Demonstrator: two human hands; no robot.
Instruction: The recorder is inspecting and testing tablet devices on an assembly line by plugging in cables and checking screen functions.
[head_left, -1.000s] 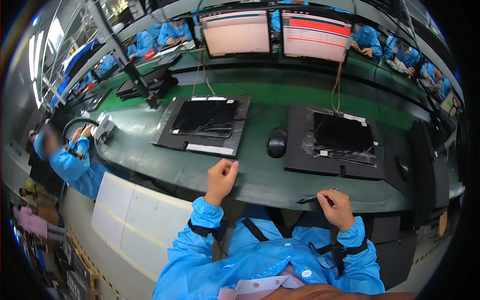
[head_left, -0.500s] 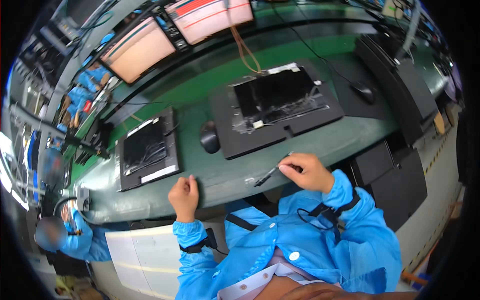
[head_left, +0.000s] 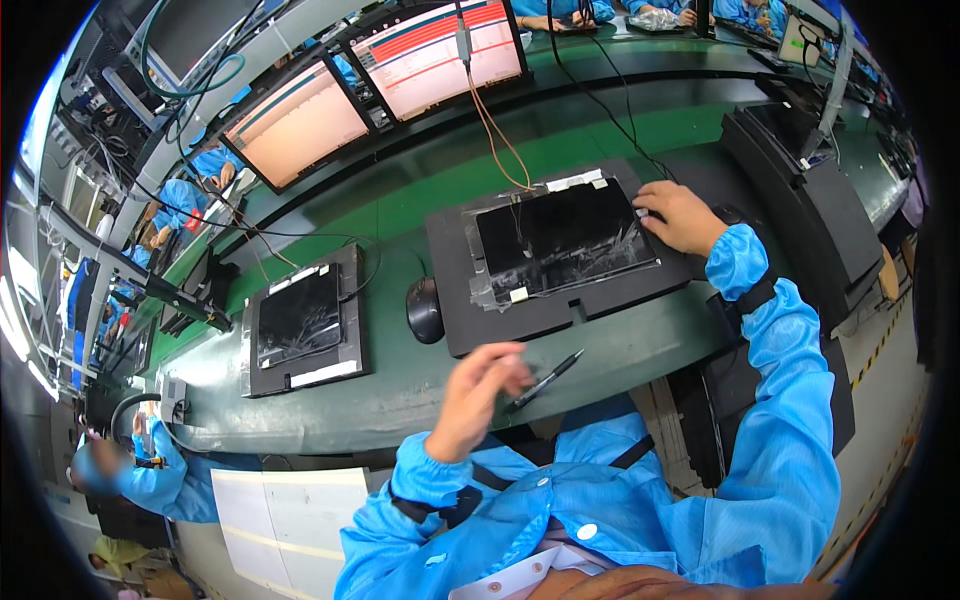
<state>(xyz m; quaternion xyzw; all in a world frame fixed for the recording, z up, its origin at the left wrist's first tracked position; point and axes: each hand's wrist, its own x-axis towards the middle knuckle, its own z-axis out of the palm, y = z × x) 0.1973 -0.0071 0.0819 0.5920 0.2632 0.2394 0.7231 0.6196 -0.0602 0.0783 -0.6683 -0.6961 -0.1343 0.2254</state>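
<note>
Right hand (head_left: 684,218) now forward, at panel (head_left: 570,235)

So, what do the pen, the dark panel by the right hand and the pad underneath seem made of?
Pen: probably plastic, from its smooth black barrel. Dark panel: glass or plastic, glossy with reflections. Pad: perhaps foam, judging by its matte, thick edge.

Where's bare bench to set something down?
Bare green bench: left of the left hand, up to the left black pad and mouse; also right of the pen, in front of the right black pad. Crowded: around the right panel, right hand at its edge.
</note>
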